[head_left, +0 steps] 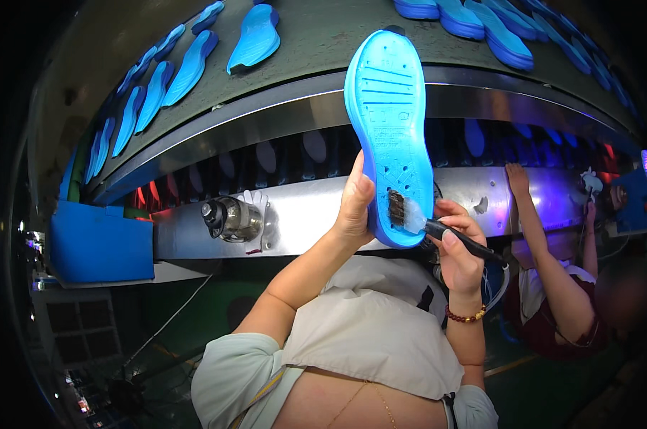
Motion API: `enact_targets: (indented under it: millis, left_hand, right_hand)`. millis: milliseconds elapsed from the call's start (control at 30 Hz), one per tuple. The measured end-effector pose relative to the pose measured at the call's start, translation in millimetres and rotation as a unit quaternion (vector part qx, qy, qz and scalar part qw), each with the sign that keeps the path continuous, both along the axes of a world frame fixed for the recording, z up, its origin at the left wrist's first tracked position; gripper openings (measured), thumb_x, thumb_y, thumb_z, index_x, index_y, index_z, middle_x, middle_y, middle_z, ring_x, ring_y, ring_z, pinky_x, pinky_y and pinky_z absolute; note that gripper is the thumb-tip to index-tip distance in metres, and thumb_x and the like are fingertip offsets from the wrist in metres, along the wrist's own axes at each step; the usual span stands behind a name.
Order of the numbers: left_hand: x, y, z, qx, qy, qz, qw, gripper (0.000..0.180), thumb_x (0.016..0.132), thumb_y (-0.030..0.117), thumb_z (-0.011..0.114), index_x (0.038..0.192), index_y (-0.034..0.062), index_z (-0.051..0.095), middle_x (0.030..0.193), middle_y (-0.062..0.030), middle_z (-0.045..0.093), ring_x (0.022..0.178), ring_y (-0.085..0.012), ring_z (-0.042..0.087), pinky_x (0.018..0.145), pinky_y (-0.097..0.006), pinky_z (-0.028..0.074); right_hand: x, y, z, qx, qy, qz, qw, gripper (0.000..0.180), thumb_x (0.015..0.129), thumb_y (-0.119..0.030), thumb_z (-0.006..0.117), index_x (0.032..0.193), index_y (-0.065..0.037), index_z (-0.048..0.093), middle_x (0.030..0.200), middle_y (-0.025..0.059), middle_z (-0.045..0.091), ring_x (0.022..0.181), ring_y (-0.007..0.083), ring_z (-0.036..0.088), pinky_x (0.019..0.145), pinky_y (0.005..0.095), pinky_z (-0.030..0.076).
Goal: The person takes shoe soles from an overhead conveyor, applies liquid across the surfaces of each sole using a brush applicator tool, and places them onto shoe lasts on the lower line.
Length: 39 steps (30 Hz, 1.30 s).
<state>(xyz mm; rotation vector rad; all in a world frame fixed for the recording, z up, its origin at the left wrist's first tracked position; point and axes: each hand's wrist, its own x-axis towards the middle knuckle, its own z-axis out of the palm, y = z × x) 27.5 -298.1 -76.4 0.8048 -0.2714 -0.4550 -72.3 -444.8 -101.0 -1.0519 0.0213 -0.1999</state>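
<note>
So the blue shoe sole (389,136) stood upright, long axis running near to far, heel end down between both hands. Left hand (354,207) was clamped on its left edge; right hand (458,247) was closed around a brush (438,227), bristles touching the heel. Tread side faced the camera, glossy blue.

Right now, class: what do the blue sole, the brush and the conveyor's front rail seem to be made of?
Blue sole: probably moulded rubber or foam, matte, with tread grooves pressed in. Brush: dark bristles on a black handle, likely plastic; glossy highlight. Front rail: metal, probably steel, brushed and shiny, reflecting light.
</note>
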Motion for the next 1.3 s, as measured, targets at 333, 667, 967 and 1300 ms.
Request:
enact_targets:
  millis: [333, 667, 967, 1300]
  left_hand:
    - [10, 1, -19, -0.008, -0.029, 0.0, 1.0, 0.097, 0.065, 0.064, 0.061, 0.128, 0.0044, 0.019, 0.121, -0.0131, 0.039, 0.114, -0.0221, 0.042, 0.094, -0.037, 0.038]
    - [132, 20, 55, 0.408, -0.223, -0.007, 0.886, 0.061, 0.067, 0.029, 0.075, 0.111, -0.0044, 0.047, 0.097, -0.013, 0.059, 0.09, -0.0172, 0.056, 0.083, -0.028, 0.043]
    - [175, 5, 71, 0.585, -0.261, -0.161, 0.751, 0.032, 0.06, 0.026, 0.079, 0.077, 0.0026, 0.064, 0.07, -0.0045, 0.062, 0.065, -0.0122, 0.056, 0.063, -0.025, 0.044]
    - [179, -4, 69, 0.432, -0.099, -0.248, 0.862, 0.033, 0.068, 0.009, 0.071, 0.097, -0.0018, 0.061, 0.087, -0.0118, 0.063, 0.082, -0.0186, 0.062, 0.078, -0.032, 0.05]
  right_hand:
    - [4, 4, -9, 0.169, 0.015, 0.081, 0.982, 0.034, 0.081, -0.005, 0.048, 0.11, 0.012, 0.049, 0.138, 0.0213, 0.024, 0.115, 0.0292, 0.045, 0.09, 0.0383, 0.044]
    - [-1, -23, 3, -0.183, -0.031, 0.055, 0.981, 0.028, 0.077, -0.004, 0.054, 0.1, 0.011, 0.058, 0.129, 0.0304, 0.035, 0.122, 0.0341, 0.036, 0.102, 0.0385, 0.025]
    - [-3, -33, 6, -0.226, -0.007, 0.068, 0.972, 0.029, 0.076, -0.005, 0.055, 0.1, 0.01, 0.058, 0.127, 0.0302, 0.037, 0.12, 0.0332, 0.038, 0.101, 0.0372, 0.026]
    - [2, -40, -4, -0.161, 0.001, 0.069, 0.985, 0.031, 0.077, -0.009, 0.053, 0.101, 0.01, 0.058, 0.127, 0.0301, 0.037, 0.119, 0.0314, 0.04, 0.1, 0.0347, 0.027]
